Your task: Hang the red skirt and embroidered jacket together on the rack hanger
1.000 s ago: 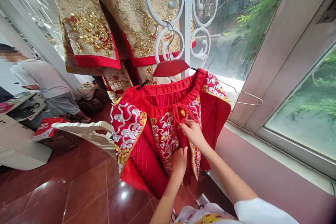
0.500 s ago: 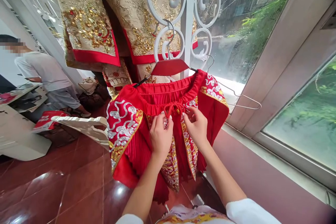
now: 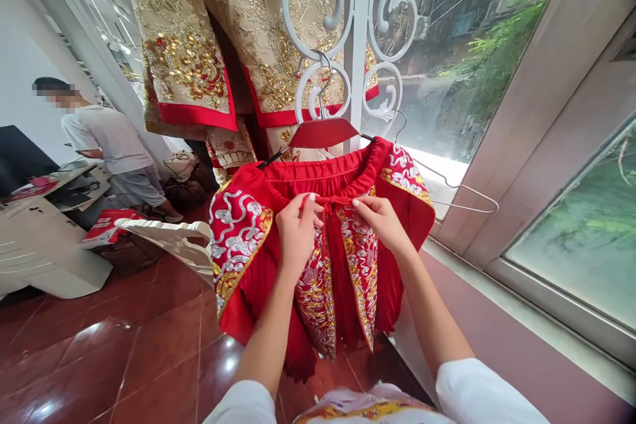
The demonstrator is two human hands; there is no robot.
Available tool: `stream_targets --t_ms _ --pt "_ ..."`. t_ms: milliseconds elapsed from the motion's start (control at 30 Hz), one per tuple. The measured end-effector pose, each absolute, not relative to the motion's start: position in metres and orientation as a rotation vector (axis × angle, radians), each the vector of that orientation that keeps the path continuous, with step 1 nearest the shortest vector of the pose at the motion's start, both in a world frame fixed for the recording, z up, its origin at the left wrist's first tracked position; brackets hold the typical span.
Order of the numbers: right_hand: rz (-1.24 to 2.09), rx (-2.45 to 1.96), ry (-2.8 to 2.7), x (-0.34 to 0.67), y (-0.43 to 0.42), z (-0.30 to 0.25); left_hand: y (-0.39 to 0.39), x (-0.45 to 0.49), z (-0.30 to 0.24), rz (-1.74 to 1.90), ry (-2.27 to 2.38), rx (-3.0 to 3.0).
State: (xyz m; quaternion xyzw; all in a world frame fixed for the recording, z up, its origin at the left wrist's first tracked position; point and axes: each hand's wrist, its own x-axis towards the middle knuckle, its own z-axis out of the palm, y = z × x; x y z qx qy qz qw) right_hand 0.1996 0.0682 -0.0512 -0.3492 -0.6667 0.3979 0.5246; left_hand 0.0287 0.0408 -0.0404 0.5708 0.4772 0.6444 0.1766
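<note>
A red skirt with silver and gold embroidered panels hangs by its gathered waistband from a red hanger. At the front of the waistband a red drawstring is stretched sideways, with a small knot in its middle. My left hand pinches the drawstring on the left of the knot. On the other side, my right hand grips it between thumb and forefinger. Beneath my hands hang two pointed embroidered panels, and part of the pleated cloth is hidden behind my forearms.
Behind the skirt hang gold-beaded garments on a white scrollwork frame. An empty wire hanger sticks out near the window. To the left are a white carved chair back, a white desk and a person facing away.
The loops of the drawstring bow have been drawn out into a taut line with a small knot. My hands have moved slightly apart, and the view has shifted a little.
</note>
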Motion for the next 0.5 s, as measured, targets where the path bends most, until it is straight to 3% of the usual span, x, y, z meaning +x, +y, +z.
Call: stream_targets --t_ms 233,500 --pt "1.236 -0.731 -1.423 0.215 0.089 -0.046 0.041 0.019 -0.050 1.876 1.154 1.398" --pt "1.125 -0.797 -1.314 0.206 0.086 -0.066 0.034 0.017 -0.079 1.912 1.203 1.443"
